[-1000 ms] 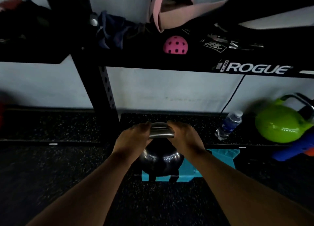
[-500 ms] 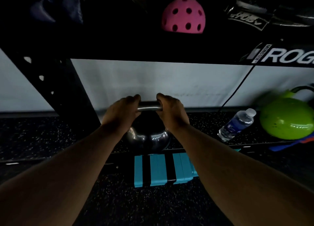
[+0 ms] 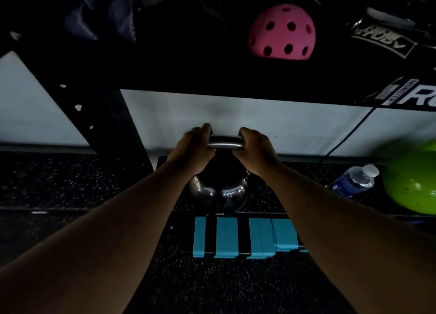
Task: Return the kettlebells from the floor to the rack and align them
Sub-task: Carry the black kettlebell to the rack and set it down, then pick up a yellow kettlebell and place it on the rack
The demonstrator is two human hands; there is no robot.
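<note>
A shiny black kettlebell (image 3: 219, 193) with a steel handle is over the speckled lower shelf of the black rack (image 3: 271, 191), at its front edge. My left hand (image 3: 192, 152) grips the left end of the handle and my right hand (image 3: 256, 152) grips the right end. Whether the bell's base rests on the shelf I cannot tell. A green kettlebell (image 3: 412, 184) stands on the same shelf at the far right, partly cut off by the frame.
A black rack upright (image 3: 111, 122) rises just left of my hands. The upper shelf (image 3: 236, 77) overhangs with a pink perforated ball (image 3: 282, 34) and dark gear. A water bottle (image 3: 352, 182) lies between the two bells. A blue block (image 3: 245, 237) lies on the floor below.
Both hands have carried the black kettlebell up from the blue block and forward onto the lower shelf level. My view has moved closer to the rack.
</note>
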